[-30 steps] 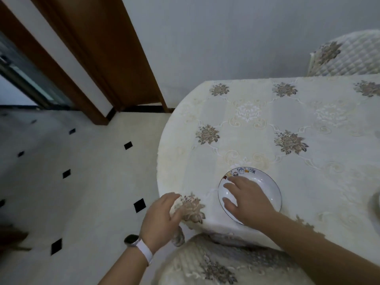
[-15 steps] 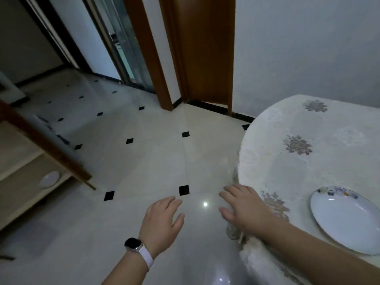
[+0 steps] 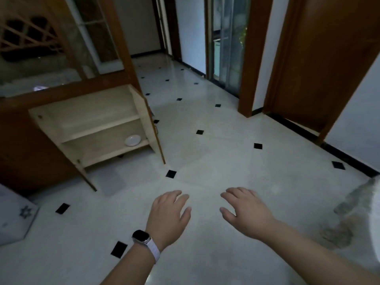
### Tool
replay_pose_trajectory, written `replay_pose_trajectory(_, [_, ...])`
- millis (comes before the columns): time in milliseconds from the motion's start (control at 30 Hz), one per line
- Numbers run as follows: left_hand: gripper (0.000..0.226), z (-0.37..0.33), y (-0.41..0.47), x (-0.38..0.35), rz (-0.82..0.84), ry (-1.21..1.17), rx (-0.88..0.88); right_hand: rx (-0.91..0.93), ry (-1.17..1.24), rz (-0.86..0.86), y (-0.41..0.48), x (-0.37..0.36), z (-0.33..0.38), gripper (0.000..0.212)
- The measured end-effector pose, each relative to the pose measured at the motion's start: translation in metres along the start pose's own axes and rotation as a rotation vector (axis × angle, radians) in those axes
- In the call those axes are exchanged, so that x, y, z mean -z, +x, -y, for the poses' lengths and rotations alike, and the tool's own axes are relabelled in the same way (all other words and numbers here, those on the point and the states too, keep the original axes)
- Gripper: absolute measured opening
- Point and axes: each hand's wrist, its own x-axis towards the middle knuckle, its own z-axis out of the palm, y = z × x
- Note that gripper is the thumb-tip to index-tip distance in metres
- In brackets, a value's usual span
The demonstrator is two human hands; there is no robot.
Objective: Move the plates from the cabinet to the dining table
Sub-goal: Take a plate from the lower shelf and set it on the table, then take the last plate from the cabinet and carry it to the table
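A white plate (image 3: 132, 140) lies on the bottom shelf of the open wooden cabinet (image 3: 92, 128) at the left, near its right side. My left hand (image 3: 167, 218), with a watch on the wrist, hovers over the floor with fingers spread and nothing in it. Beside it my right hand (image 3: 244, 210) is likewise empty with fingers apart. Both hands are well short of the cabinet, lower in the view. Only the blurred edge of the dining table's cloth (image 3: 353, 212) shows at the far right; the plate set on the table is out of view.
The cabinet's two doors stand open, the right one (image 3: 152, 128) jutting over the tiled floor (image 3: 216, 157). A brown door (image 3: 320, 58) and a glass sliding door (image 3: 226, 42) line the far wall. A white object (image 3: 14, 219) sits on the floor at the lower left.
My right hand let go of the plate on the table. The view swung left from the table to the cabinet, and both hands now hang empty over the floor.
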Motion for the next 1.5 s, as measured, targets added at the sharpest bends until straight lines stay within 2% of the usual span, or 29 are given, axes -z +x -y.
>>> replay_pose_trajectory(200, [0.04, 0.063, 0.001, 0.018, -0.077, 0.043, 0.137, 0.148, -0.004, 0.058, 0.078, -0.005, 0.043, 0.063])
replay_pose_trajectory(433, [0.044, 0.123, 0.04, 0.016, -0.015, 0.1, 0.296, 0.268, 0.027, 0.114, 0.181, -0.029, 0.058, 0.067])
replay_pose_trajectory(633, [0.045, 0.17, 0.122, 0.002, 0.004, 0.146, 0.384, 0.34, 0.047, 0.185, 0.29, -0.049, 0.047, 0.053])
replay_pose_trajectory(767, [0.044, 0.191, 0.18, -0.003, -0.007, 0.171, 0.422, 0.402, 0.083, 0.217, 0.362, -0.044, 0.04, 0.061])
replay_pose_trajectory(900, [0.044, 0.215, 0.222, -0.001, -0.015, 0.183, 0.478, 0.471, 0.102, 0.205, 0.437, -0.039, 0.041, 0.053])
replay_pose_trajectory(1233, [0.047, 0.28, 0.265, 0.019, -0.058, 0.221, 0.608, 0.564, 0.142, 0.217, 0.542, -0.048, 0.082, 0.051])
replay_pose_trajectory(1500, [0.047, 0.376, 0.277, 0.013, -0.047, 0.189, 0.671, 0.572, 0.109, 0.25, 0.619, -0.08, 0.143, 0.052])
